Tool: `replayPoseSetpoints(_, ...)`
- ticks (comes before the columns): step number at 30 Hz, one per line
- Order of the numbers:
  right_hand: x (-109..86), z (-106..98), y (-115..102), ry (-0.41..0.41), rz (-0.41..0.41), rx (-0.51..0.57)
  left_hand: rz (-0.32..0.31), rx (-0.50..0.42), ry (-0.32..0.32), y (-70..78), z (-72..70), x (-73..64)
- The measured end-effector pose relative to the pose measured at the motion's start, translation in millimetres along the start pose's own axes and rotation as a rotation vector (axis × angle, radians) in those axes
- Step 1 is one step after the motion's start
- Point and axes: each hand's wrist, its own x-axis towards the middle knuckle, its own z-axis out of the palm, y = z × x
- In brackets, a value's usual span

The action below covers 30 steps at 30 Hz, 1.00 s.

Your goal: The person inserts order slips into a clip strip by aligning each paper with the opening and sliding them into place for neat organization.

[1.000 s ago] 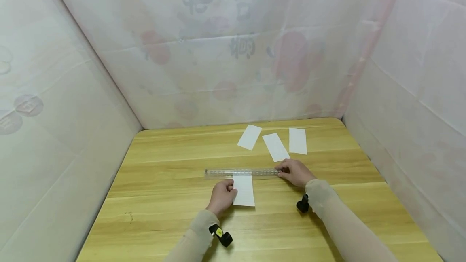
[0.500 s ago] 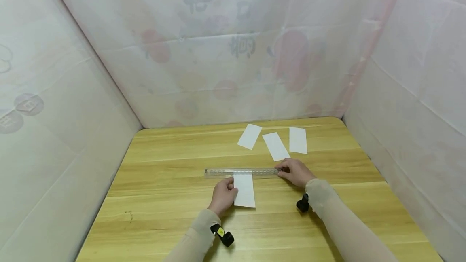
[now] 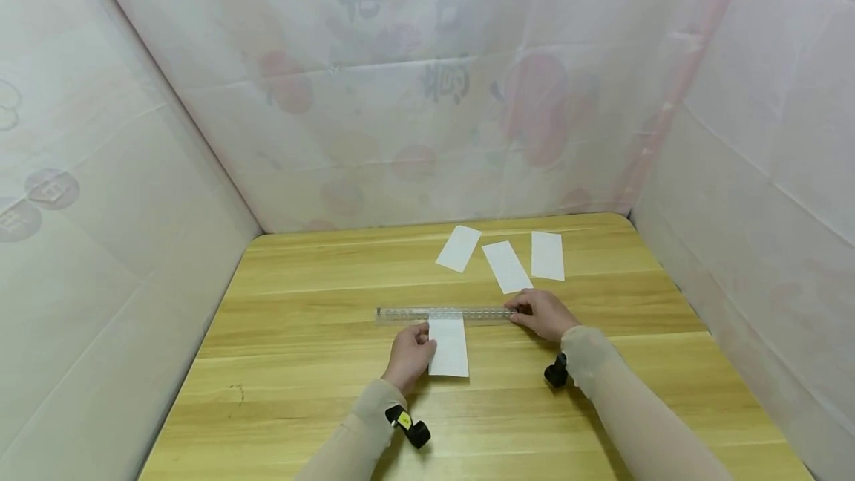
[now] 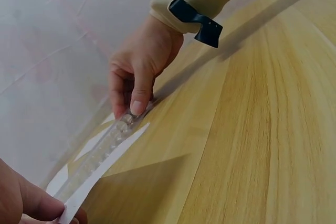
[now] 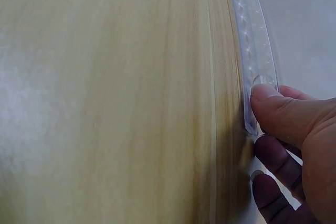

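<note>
In the head view a clear plastic ruler (image 3: 407,315) lies crosswise near the middle of the table. My right hand (image 3: 544,315) pinches its right end, and the right wrist view shows the thumb (image 5: 283,111) on top of the ruler's end. My left hand (image 3: 409,355) pinches the left edge of a small white sheet of paper (image 3: 448,349) between thumb and fingers. The sheet's far edge meets the ruler, and white shows through it there. In the left wrist view the sheet casts a shadow on the table, so part of it is raised.
Three more white paper slips, a left one (image 3: 459,249), a middle one (image 3: 507,267) and a right one (image 3: 548,256), lie beyond the ruler. The wooden table (image 3: 300,370) is bounded by pale printed cloth walls (image 3: 414,132) at the back and both sides.
My left hand and the sheet have shifted very slightly to the right against the ruler. The right hand and the ruler look still.
</note>
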Motion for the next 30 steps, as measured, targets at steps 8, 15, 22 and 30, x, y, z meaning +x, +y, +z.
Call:
replayPoseSetpoints(8,1.3,0.1,0.6,0.0,0.007,-0.004,-0.019,0.0,-0.015,2.5,-0.3,0.6)
replayPoseSetpoints(15,1.0,-0.1,0.0,0.006,-0.008,-0.022,-0.025,0.011,-0.014,2.2,1.6,2.0)
replayPoseSetpoints(22,0.9,-0.5,-0.6,0.002,-0.011,-0.021,-0.019,0.023,-0.02,3.1,3.6,2.7)
replayPoseSetpoints(30,1.3,-0.8,0.2,0.007,-0.016,-0.015,-0.03,0.003,-0.023,4.6,3.3,3.9)
